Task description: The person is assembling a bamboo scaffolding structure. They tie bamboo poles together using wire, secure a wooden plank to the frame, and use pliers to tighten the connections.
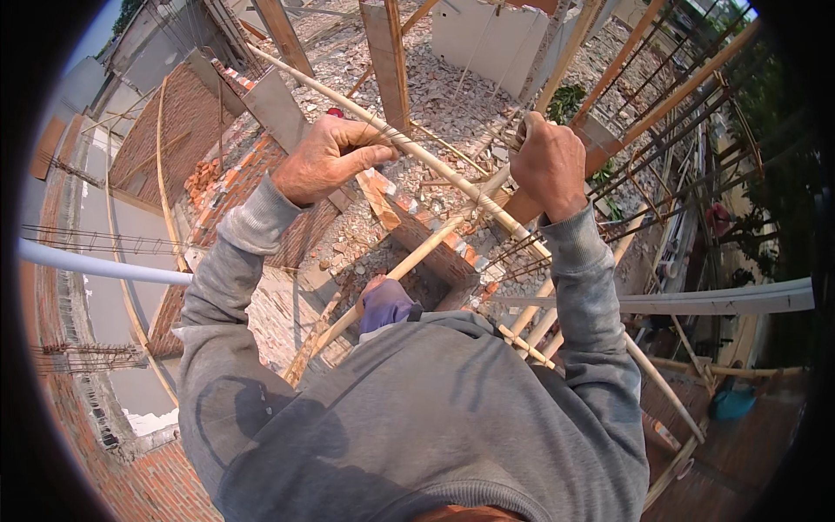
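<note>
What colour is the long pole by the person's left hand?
The pole is pale tan, best seen in the head view.

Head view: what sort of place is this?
Likely an open-air building or demolition site: bare brick walls, rubble strewn across the ground, and crossed poles like scaffolding.

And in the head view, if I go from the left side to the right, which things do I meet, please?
Brown board → pile of loose bricks → left hand → right hand → blue-green object, too unclear to name.
</note>
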{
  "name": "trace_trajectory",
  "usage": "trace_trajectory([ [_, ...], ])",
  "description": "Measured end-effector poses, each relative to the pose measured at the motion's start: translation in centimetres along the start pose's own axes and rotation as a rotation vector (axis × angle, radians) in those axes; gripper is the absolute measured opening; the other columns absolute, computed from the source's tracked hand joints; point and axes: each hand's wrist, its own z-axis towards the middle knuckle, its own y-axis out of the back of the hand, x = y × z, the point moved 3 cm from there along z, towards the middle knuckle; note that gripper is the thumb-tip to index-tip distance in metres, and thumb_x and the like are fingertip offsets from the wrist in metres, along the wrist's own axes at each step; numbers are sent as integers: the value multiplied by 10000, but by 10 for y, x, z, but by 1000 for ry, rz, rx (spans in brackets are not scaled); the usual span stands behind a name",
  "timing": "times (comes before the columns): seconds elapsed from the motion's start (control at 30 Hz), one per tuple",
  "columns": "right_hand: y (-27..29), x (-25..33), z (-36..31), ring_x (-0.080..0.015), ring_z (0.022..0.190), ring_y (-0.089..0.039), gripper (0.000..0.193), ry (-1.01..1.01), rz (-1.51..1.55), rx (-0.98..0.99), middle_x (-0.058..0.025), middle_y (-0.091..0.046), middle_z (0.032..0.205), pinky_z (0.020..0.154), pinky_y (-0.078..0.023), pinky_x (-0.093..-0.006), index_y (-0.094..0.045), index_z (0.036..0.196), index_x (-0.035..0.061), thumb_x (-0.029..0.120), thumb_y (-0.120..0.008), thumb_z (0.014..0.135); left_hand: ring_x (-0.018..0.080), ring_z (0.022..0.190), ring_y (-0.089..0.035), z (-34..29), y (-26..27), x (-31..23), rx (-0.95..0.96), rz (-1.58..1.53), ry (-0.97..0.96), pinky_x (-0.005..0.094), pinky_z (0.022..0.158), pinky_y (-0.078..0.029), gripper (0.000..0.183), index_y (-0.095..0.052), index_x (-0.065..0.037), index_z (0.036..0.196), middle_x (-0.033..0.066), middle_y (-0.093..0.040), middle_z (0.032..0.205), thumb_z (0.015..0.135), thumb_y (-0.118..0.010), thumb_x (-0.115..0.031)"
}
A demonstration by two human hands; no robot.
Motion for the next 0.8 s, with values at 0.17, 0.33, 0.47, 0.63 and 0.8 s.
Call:
trace_trajectory([
  [0.17,-5,1,-15,-377,700,-723,56,99,164,-54,-176,-687,707,621,-550,-494,-628,848,43,41,-680,827,52,528,-474,-7,69,-23,-4,279,-118,252,480,-364,279,-785,22,1049,5,-661,728,1024,-708,-245],
  [0.33,12,22,-22,-161,809,-734,202,37,1469,201,-137,-772,922,714,-598,-342,-690,1128,-54,104,-714,1005,28,512,-390,9,83,-62,-237,-54,-146,245,452,-285,258,-752,15,1013,-53,-532,671,1067,-671,-224],
  [0.47,58,26,-42,-104,706,-635,206,0,1837,448,-62,-698,795,617,-513,-280,-700,1114,-54,132,-706,1026,69,527,-435,24,80,-81,-254,-153,-414,288,459,-322,221,-712,47,1032,-20,-505,655,1047,-684,-171],
  [0.63,139,6,-84,-143,572,-548,351,85,1004,463,-47,-589,660,518,-427,-359,-639,849,-28,267,-729,1018,236,596,-581,21,87,-117,-103,1018,-918,422,534,-445,261,-672,77,1072,113,-555,699,929,-749,-127],
  [0.8,251,47,-89,-173,672,-729,200,325,675,-109,-112,-723,775,603,-556,-303,-684,1015,-68,70,-771,900,261,581,-552,50,120,-221,-524,1225,-1419,404,491,-413,251,-622,10,1059,98,-501,709,961,-721,-199],
])
